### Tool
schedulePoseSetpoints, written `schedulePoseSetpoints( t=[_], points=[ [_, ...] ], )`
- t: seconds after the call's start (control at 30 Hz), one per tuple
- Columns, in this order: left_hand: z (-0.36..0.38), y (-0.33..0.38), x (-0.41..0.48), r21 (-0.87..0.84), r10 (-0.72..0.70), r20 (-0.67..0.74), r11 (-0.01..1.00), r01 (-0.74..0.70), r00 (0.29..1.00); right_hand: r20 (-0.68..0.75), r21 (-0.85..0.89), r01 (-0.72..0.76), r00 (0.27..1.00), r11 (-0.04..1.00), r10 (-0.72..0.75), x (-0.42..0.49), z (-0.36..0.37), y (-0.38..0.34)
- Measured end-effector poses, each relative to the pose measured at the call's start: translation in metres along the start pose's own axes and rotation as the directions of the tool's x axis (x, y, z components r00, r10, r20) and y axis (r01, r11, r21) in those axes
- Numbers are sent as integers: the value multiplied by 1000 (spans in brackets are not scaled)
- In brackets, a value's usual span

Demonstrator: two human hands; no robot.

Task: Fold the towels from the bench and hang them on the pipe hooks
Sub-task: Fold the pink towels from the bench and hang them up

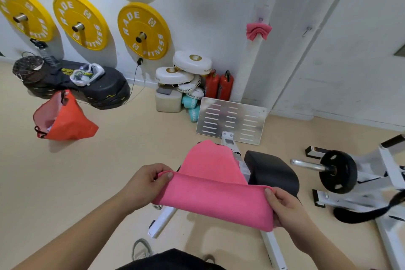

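**Q:** so where's the towel, lying on the bench or what?

**A:** nope, it's up in the air. The bright pink microfibre towel (pixel 214 195) is stretched between both hands, over the near end of the black padded bench (pixel 271 171). It's doubled over along the line between the hands. The near flap hangs down toward the person and the far part runs away from them over the bench's white frame.

**Q:** and the grip?

**A:** the left hand (pixel 149 184) pinches the left end of the fold, thumb on top and fingers curled underneath. Same deal for the right hand (pixel 285 208) at the right end: thumb pressed on top, the other fingers mostly hidden behind the cloth. Both are clamped on the towel.

**Q:** anything on the hooks?

**A:** one. A second pink towel (pixel 258 31), bunched up, hangs high on the white wrapped pipe (pixel 252 68) in the corner. There's a small metal hook (pixel 306 30) on the wall to its right.

**Q:** rest of the room?

**A:** gym stuff:
- yellow weight plates (pixel 143 30) on wall pegs
- an orange fabric bag (pixel 65 118) on the left, in front of a black step platform (pixel 103 85)
- two red fire extinguishers (pixel 219 85) by the foot of the pipe
- a slotted silver metal plate (pixel 232 120) beyond the bench
- a black iron weight plate (pixel 337 171) on a chrome bar off to the right
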State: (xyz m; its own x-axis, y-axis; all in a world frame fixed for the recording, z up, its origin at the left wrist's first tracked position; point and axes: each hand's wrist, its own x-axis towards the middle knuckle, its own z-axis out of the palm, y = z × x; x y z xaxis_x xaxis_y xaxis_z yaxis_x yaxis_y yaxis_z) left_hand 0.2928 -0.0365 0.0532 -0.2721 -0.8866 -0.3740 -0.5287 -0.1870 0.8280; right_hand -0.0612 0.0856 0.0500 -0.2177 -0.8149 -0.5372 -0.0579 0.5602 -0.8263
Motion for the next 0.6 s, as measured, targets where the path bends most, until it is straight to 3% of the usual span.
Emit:
schedulePoseSetpoints(
  t=[0.17, 0.3, 0.43, 0.6],
  points=[
    [18, 3, 25, 89, -20, -61, 996, 25, 998, -86, -8, 19, 996, 1000, -19, 17, -3, 3],
    [20, 10, 63, 48, -36, -108, 998, 41, 994, -135, -20, 9, 991, 1000, -12, 50, -6, -11],
    [20, 13, 118, 27, -48, -120, 998, 51, 992, -192, -110, 15, 981, 994, -36, 103, -5, -27],
    [23, 13, 202, 91, -61, -112, 993, 71, 992, -257, -98, -60, 966, 993, 33, 187, -3, -48]
  ],
)
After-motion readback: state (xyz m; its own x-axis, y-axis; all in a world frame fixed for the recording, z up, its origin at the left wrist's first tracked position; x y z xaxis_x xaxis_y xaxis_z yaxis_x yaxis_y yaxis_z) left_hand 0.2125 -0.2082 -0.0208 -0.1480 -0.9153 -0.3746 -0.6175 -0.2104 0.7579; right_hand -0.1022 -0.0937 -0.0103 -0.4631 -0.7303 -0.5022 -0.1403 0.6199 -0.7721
